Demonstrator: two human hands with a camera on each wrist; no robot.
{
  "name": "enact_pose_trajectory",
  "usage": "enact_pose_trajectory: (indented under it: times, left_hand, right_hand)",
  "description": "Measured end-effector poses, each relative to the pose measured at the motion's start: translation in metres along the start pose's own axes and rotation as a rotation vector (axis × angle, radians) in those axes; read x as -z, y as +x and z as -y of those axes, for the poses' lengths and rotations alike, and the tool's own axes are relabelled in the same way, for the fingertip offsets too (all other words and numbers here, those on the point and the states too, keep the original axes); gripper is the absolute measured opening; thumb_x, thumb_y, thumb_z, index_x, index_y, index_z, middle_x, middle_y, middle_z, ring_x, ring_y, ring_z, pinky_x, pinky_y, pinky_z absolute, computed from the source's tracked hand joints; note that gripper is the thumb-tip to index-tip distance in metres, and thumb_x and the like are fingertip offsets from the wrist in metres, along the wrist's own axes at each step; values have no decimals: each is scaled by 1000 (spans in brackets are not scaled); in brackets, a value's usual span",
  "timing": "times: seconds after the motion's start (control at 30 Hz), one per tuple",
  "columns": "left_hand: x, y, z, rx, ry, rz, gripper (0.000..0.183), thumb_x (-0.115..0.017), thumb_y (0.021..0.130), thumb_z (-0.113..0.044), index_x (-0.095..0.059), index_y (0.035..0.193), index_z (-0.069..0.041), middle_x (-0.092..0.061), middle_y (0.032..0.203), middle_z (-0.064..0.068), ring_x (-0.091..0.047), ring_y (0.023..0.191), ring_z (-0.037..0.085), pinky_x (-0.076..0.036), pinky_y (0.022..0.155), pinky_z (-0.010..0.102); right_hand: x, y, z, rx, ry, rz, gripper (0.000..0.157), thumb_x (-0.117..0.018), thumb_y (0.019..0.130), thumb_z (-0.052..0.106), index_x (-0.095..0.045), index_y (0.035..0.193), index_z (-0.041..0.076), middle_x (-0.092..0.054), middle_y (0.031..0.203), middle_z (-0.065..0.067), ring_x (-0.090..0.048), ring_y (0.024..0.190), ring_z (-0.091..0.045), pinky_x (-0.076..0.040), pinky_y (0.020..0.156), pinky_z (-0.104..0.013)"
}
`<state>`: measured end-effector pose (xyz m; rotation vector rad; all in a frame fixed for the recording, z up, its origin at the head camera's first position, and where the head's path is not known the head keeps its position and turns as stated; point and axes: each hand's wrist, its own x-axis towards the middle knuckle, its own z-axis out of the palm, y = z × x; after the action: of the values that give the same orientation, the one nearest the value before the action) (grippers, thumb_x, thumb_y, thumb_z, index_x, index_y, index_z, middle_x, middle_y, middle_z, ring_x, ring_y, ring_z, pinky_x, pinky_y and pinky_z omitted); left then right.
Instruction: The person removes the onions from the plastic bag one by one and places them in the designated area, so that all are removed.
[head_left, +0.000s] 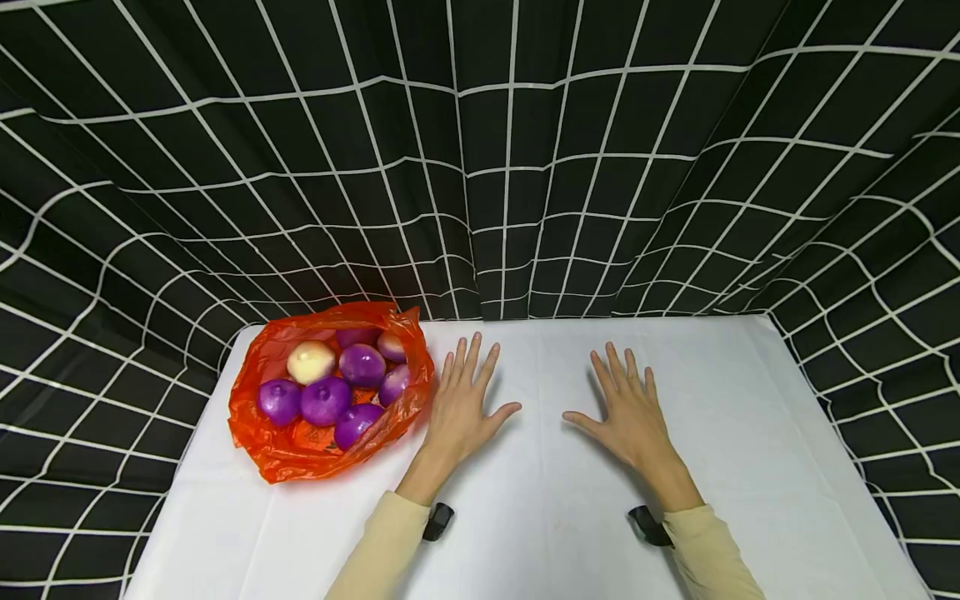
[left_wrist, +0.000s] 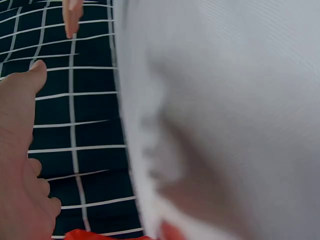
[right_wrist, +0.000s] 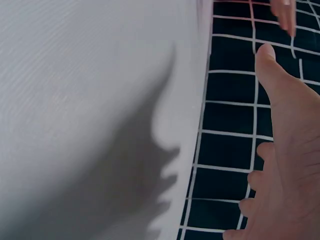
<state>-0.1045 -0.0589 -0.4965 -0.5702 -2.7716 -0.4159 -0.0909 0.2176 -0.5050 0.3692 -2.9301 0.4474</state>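
Observation:
My left hand is spread flat, palm down, over the white table, just right of a red plastic bag. Fingers straight and apart, my right hand lies over the table to the right of centre. Neither hand holds anything. The bag is open at the top and shows several purple onions and one pale, whitish onion inside. In the left wrist view, the left hand casts a shadow on the cloth; the right wrist view shows the right hand likewise.
A white cloth covers the table. Black curtains with a white grid stand behind the table and along both sides. A dark band with a small device sits at each wrist, by the left sleeve and the right sleeve.

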Motion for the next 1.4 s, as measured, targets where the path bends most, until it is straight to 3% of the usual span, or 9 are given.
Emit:
enact_pose_trajectory:
  times: [0.2,0.43,0.63,0.77,1.03,1.23,1.4]
  left_hand:
    - [27,-7,1,-34,-65,-65,87,-62,88,-58,-24,156,-18,-14,163,11,-10,149,31,-15,120,51]
    - [53,-15,15,36,-166,-135,89,-67,88,-48,-22,157,-14,-12,163,11,-9,149,32,-11,120,50]
    - [74,-23,37,124,-210,-206,91,-69,88,-40,-17,157,-9,-11,163,13,-9,149,33,-4,121,48]
    - [92,-41,64,234,-215,-249,90,-68,90,-35,-15,158,-11,-11,163,14,-6,149,33,-2,120,52]
    - [117,-101,127,482,-208,-367,85,-67,91,-24,-15,158,-11,-12,162,17,-4,148,41,-3,119,57]
    - [129,-134,153,684,-214,-396,88,-65,91,-21,-9,158,-8,-7,161,21,2,147,42,2,119,55]
    - [132,-154,165,826,-241,-384,89,-63,92,-20,-4,158,-8,-3,160,26,4,146,45,3,118,58]
  right_hand:
    - [5,2,9,12,9,8,103,-62,79,71,-27,155,11,-15,162,-15,-9,147,-41,-11,115,-64]
    - [12,3,16,28,4,11,101,-62,81,70,-25,156,14,-14,162,-14,-4,149,-37,-9,116,-63]
    - [19,4,26,39,36,20,99,-62,82,69,-25,156,15,-11,163,-13,-1,149,-36,-9,115,-64]
    - [22,7,38,23,56,41,101,-61,81,72,-24,157,17,-9,164,-10,-2,149,-35,-13,115,-63]
    - [26,8,44,79,15,5,99,-60,80,72,-26,156,18,-11,163,-11,-8,148,-38,-9,118,-59]
    - [28,5,50,110,13,-14,99,-60,80,73,-26,156,18,-13,163,-11,-9,148,-37,-6,119,-57]
    - [31,5,56,124,19,-10,101,-60,80,73,-26,156,16,-10,163,-11,-6,149,-36,-10,118,-57]
